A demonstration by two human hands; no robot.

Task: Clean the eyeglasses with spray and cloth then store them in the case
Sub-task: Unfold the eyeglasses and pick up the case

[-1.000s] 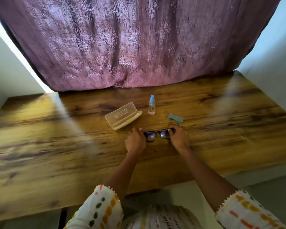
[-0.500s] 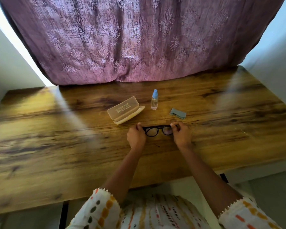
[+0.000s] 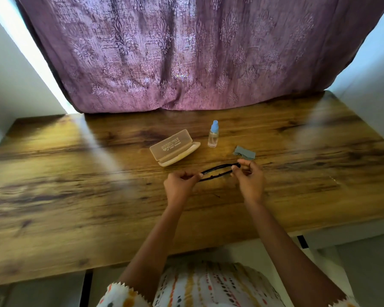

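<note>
Above the table (image 3: 75, 196), both hands hold the glasses (image 3: 217, 171)
Left hand (image 3: 179, 188) and right hand (image 3: 249, 181) pinch the frame ends — better keep fingers off the lenses.

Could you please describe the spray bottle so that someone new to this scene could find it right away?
On the wooden table, look just before the purple curtain. The spray bottle stands between the beige case and the grey cloth. It alone is upright, clear, blue-capped.

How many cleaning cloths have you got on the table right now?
1. A grey cloth lies on the table, right of the spray bottle, just beyond the right hand.
</note>
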